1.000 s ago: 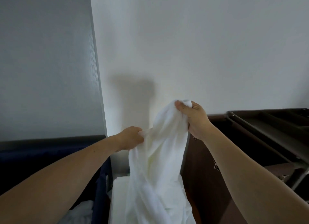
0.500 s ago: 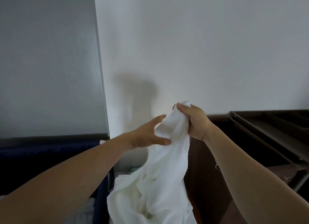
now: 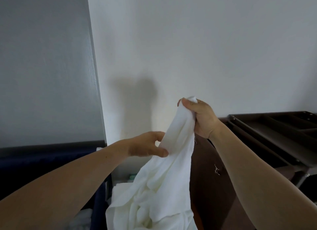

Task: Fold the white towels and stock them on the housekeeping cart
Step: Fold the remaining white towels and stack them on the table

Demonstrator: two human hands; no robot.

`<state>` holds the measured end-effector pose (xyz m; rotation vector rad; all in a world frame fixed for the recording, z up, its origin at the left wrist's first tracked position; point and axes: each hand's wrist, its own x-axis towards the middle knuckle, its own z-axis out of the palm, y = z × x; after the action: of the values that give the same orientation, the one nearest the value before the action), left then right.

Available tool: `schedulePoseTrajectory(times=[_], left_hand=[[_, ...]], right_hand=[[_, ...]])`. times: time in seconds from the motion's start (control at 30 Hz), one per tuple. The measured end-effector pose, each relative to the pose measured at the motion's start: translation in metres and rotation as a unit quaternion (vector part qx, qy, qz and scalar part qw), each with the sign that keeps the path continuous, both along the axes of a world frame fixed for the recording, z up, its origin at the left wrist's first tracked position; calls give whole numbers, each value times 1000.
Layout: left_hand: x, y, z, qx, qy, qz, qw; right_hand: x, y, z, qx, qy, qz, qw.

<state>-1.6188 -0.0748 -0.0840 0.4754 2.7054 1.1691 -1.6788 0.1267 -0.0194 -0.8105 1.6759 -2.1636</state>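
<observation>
A white towel [image 3: 163, 178] hangs bunched in front of me, its lower part crumpled and running off the bottom of the view. My right hand [image 3: 202, 119] grips its top corner, held up against the white wall. My left hand [image 3: 147, 145] is lower on the towel's left edge, thumb under and fingers around the cloth in a loose pinch. The dark brown housekeeping cart [image 3: 214, 178] stands just behind and right of the towel.
The cart's top tray [image 3: 274, 126] with divided compartments sits at the right. A dark blue fabric bin [image 3: 51, 162] is at the left, with more white cloth [image 3: 82, 219] low inside it. A grey panel and white wall fill the background.
My left hand let go of the towel's upper edge, opened, and slid down to pinch the left edge lower. The right hand stayed up, holding the corner.
</observation>
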Motion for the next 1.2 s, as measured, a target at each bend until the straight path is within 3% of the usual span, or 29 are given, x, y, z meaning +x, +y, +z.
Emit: schedulePoseTrajectory(times=[0.17,0.27,0.37,0.43,0.5,0.57,0.67,0.73,0.83,0.93,1.1,1.2], left_hand=[[-7,-15,-8,-183,36,45,982],[-12,-19,-7,-31,36,162,986],[-16,-14,11,149,80,223,960],[-14,-10,26,214,102,198,951],[-10,-10,37,256,92,147,951],[-5,-12,38,281,69,112,951],[-1,-11,33,330,39,88,939],[0,-11,29,353,23,79,932],[2,-18,25,348,13,82,934],[2,-24,24,331,14,90,939],[-2,-23,19,328,7,92,940],[-8,-28,14,307,32,143,940]], right_hand=[[6,11,12,-55,-14,36,998],[14,7,-2,74,-25,75,994],[23,-5,-26,229,-32,73,970],[24,-15,-32,256,-6,7,967],[16,-18,-34,220,28,-117,968],[7,-16,-36,184,54,-173,966],[3,-18,-44,237,93,-38,966],[4,-22,-47,252,70,25,965],[1,-21,-51,204,1,61,977],[-1,-19,-55,200,-5,80,977],[0,-22,-54,202,-13,38,979],[-7,-16,-52,141,-40,-84,986]])
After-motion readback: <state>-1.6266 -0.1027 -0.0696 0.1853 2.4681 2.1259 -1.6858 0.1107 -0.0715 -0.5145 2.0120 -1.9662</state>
